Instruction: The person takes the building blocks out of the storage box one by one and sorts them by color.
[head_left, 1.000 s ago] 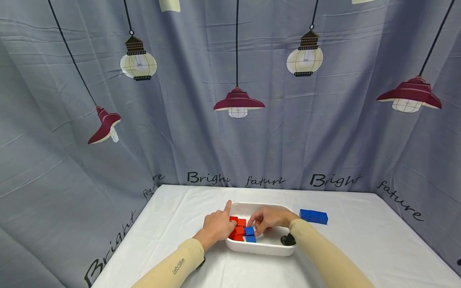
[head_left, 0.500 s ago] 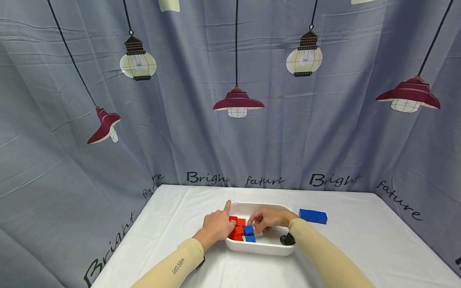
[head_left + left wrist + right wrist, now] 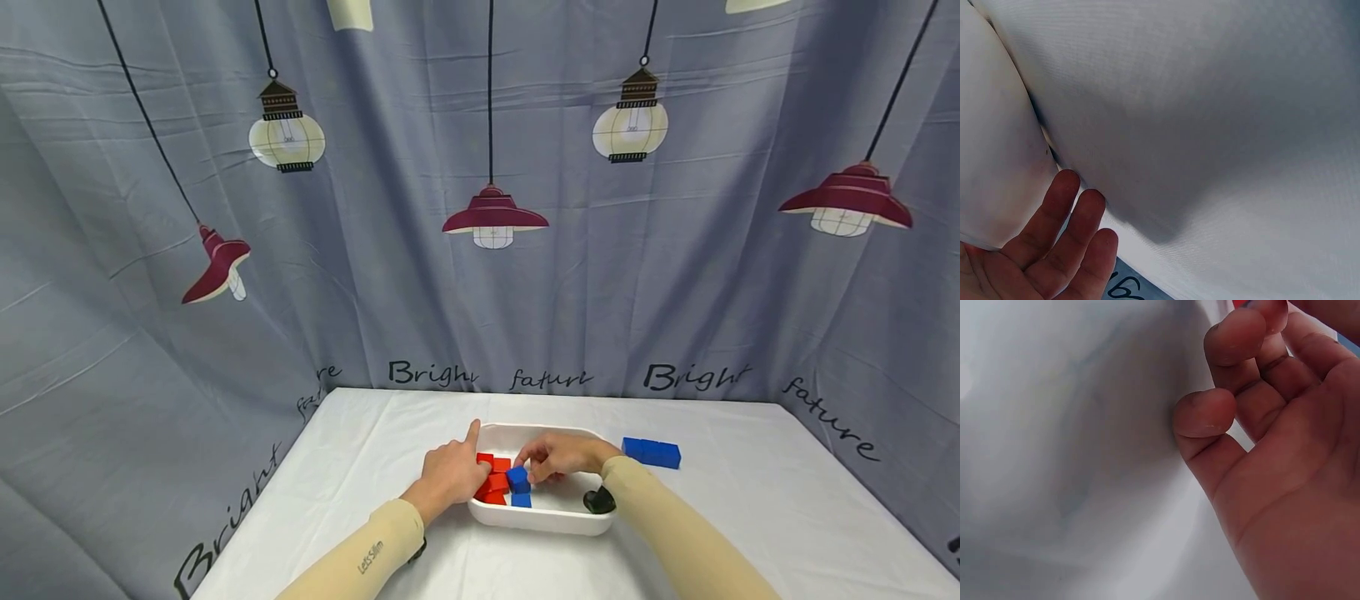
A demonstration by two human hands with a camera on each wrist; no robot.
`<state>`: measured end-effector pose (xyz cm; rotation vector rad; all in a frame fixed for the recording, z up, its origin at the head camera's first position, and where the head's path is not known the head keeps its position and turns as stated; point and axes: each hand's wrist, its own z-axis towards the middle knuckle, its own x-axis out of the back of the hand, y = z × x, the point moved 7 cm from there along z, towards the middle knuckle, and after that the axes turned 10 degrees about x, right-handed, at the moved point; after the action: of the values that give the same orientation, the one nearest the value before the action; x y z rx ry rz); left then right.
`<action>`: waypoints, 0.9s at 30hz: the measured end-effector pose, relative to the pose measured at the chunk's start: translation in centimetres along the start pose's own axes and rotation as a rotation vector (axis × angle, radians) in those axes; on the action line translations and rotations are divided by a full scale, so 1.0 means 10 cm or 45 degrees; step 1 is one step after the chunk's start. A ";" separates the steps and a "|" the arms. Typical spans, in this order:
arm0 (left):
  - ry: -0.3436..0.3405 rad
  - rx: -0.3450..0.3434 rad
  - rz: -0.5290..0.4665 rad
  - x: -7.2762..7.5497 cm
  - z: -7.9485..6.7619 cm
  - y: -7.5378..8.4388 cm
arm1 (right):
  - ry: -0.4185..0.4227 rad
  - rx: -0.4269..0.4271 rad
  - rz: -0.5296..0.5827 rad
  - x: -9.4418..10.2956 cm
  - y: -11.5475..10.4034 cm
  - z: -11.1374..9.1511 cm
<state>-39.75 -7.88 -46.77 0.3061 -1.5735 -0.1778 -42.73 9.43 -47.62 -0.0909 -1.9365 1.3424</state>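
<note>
My left hand (image 3: 452, 471) holds the left rim of a white tray (image 3: 543, 521). Its thumb lies inside against the red blocks (image 3: 498, 482), while the index finger points forward along the rim. In the left wrist view the other fingers (image 3: 1079, 225) rest along the tray's outer wall. Over the tray, my right hand (image 3: 566, 454) pinches a small blue block (image 3: 517, 479) between thumb and index finger, beside the reds. Another blue block (image 3: 521, 501) lies just nearer. The right wrist view shows curled fingers (image 3: 1204, 415); the blue block is mostly hidden there.
At the tray's right end sits a dark, glossy object (image 3: 598, 501), partly covered by the right sleeve. A row of blue blocks (image 3: 651, 452) lies on the white tablecloth (image 3: 720, 500) to the right. A grey-blue curtain (image 3: 390, 275) hangs behind the table.
Under the right fingers, the pinched blue block has turned and now shows a corner toward me. Both hands keep nearly the same place. The head view has tilted slightly.
</note>
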 end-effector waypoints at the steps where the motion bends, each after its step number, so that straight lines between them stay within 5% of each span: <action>1: -0.002 0.002 0.002 0.00 0.00 0.00 | 0.005 -0.010 -0.010 0.00 0.00 0.00; 16: 0.013 -0.008 -0.008 -0.01 -0.01 0.01 | 0.013 -0.020 -0.054 0.16 -0.14 -0.13; 27: 0.024 -0.025 0.000 0.02 -0.02 0.01 | 0.116 0.023 -0.102 0.40 -0.20 -0.30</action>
<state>-39.54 -7.85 -46.52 0.2922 -1.5521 -0.1897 -43.01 12.69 -43.26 -0.0640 -1.8332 1.2812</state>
